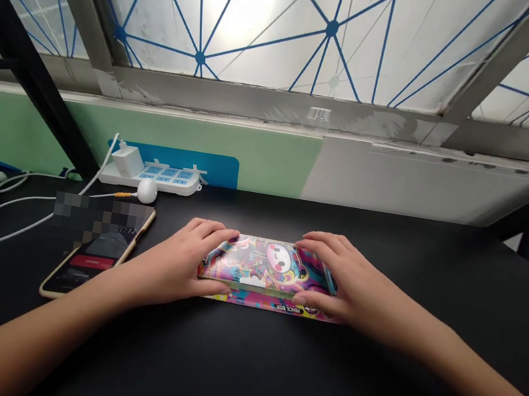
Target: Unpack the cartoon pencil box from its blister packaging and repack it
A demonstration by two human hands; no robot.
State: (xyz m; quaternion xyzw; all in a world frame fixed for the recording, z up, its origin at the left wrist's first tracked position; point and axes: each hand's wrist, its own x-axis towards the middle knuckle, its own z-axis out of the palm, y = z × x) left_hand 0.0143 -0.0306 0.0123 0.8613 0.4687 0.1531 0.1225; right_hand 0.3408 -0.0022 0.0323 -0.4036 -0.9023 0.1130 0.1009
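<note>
A colourful pencil box (253,262) with a cartoon face on its lid lies flat on the black table, its long side facing me. The words "PENCIL BOX" show upside down on a bright strip along its near edge. My left hand (199,255) grips the left end, thumb at the front and fingers at the back. Around the right end, my right hand (332,277) holds in the same way, its thumb on the near edge of the lid. The inside of the box is hidden.
Left of the box lies a phone (99,258), partly behind my left forearm. A white power strip (171,179) with a plugged-in charger (127,160) stands against the wall. White cables (3,208) run across the left of the black table (235,375). Black frame bars (36,72) slant at both sides.
</note>
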